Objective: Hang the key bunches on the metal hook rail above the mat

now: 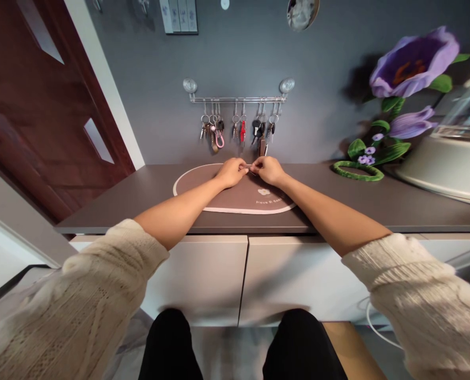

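My left hand (231,172) and my right hand (268,170) meet above a brown oval mat (235,199) on the dark countertop (140,200). Both hands are closed in a pinch on a small metal thing between them, likely a key ring (250,168); it is too small to name surely. Just behind the hands, a wall rail (237,98) with hooks carries several bunches of keys (219,132), one with a pink loop and one with a red tag.
A dark red door (40,105) stands at the left. Purple artificial flowers (411,68) with a green wreath base (357,171) and a white domed appliance (452,158) fill the counter's right. White cabinet doors (203,274) are below the countertop.
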The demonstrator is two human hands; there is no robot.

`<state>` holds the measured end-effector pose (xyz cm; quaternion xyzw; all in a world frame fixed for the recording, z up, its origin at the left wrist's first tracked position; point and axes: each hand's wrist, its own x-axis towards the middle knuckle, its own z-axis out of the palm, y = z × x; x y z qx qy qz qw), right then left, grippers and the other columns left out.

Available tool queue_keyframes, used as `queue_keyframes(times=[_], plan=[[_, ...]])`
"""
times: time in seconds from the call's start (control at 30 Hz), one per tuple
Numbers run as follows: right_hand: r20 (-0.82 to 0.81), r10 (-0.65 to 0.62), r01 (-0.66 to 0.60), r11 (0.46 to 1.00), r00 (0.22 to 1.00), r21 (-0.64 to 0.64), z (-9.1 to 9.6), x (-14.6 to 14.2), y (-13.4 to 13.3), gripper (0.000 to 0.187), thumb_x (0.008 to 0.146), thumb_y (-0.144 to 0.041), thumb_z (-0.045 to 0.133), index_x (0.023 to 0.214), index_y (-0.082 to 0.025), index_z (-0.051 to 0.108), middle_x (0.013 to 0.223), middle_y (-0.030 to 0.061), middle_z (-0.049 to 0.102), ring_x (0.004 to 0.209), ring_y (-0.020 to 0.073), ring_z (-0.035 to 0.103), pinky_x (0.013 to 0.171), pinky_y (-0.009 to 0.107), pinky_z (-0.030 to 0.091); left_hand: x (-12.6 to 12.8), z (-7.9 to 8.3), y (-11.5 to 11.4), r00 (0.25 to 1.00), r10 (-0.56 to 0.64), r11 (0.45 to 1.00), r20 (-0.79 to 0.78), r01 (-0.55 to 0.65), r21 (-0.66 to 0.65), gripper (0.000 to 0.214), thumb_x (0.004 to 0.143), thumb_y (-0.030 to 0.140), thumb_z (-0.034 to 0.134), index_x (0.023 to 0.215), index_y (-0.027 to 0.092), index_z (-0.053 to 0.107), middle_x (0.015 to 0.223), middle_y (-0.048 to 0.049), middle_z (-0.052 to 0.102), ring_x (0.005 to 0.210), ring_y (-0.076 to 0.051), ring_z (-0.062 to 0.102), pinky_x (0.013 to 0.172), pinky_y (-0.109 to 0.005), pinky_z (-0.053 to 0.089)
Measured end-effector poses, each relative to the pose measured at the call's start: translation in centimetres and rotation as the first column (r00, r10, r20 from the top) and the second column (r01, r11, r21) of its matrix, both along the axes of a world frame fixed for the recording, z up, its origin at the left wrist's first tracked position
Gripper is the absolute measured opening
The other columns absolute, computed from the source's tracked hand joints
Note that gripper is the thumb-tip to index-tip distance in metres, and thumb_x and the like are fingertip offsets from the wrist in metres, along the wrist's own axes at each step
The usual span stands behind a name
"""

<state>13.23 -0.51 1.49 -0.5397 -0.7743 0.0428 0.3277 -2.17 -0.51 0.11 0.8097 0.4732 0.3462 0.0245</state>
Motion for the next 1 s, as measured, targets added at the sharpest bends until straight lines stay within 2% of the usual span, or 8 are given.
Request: queue_keyframes(times=[0.3,0.4,0.53,0.67,0.83,1.0], plan=[[-0.290,0.053,-0.061,0.998,0.955,-0.019,0.2,-0.6,-0.6,0.014,0.071,-0.026,0.056,0.069,-0.013,0.062,0.064,0.0020,0.063,0.059,0.0105,0.053,0.062,0.023,0.040,0.3,0.9,-0.5,0.993,-0.067,0.993,0.100,0.057,0.099,0.019,0.081,0.018,0.045,0.085,0.016,0.063,0.091,-0.0046,0.065,0.088,-0.015,0.054,0.082,-0.028,0.040],[-0.404,0.085,-0.097,0.995,0.911,-0.011,0.1,-0.7,-0.6,0.017,0.072,-0.029,0.057,0.069,-0.013,0.060,0.065,0.0024,0.062,0.059,0.0103,0.051,0.062,0.023,0.041,0.3,1.0,-0.4,0.980,-0.056,0.996,0.191,0.041,0.082,0.019,0.081,0.018,0.045,0.087,0.015,0.062,0.090,-0.0042,0.065,0.083,-0.014,0.056,0.079,-0.026,0.041],[-0.513,0.182,-0.207,0.978,0.839,0.008,0.1,-1.0,-0.6,0.021,0.071,-0.034,0.059,0.071,-0.013,0.057,0.067,0.0019,0.059,0.061,0.0094,0.050,0.063,0.023,0.042,0.4,1.1,-0.3,0.948,-0.029,0.999,0.316,0.015,0.045,0.017,0.080,0.017,0.046,0.084,0.014,0.062,0.084,-0.0033,0.065,0.076,-0.012,0.056,0.074,-0.024,0.043],[-0.609,0.237,-0.293,0.956,0.757,0.007,0.2,-1.2,-0.7,0.022,0.070,-0.034,0.062,0.072,-0.013,0.055,0.066,0.0007,0.057,0.059,0.0085,0.050,0.062,0.023,0.042,0.5,1.1,-0.1,0.912,-0.040,0.999,0.409,0.032,0.027,0.015,0.080,0.017,0.046,0.082,0.014,0.060,0.081,-0.0023,0.065,0.073,-0.011,0.056,0.072,-0.024,0.043],[-0.665,0.268,-0.356,0.934,0.697,0.004,0.2,-1.1,-0.8,0.023,0.068,-0.035,0.064,0.071,-0.015,0.054,0.060,-0.0025,0.052,0.054,0.0071,0.046,0.056,0.021,0.039,0.5,1.2,-0.2,0.899,-0.086,0.995,0.429,0.059,0.077,0.015,0.079,0.018,0.046,0.080,0.013,0.060,0.079,-0.0024,0.065,0.072,-0.011,0.056,0.072,-0.023,0.043],[-0.635,0.301,-0.378,0.926,0.712,0.014,0.1,-1.2,-0.8,0.029,0.065,-0.042,0.064,0.070,-0.016,0.055,0.058,-0.0030,0.052,0.053,0.0077,0.045,0.056,0.022,0.039,0.4,1.5,-0.7,0.912,-0.078,0.994,0.403,0.038,0.104,0.017,0.080,0.017,0.045,0.080,0.014,0.061,0.082,-0.0032,0.065,0.076,-0.012,0.057,0.074,-0.025,0.044]])
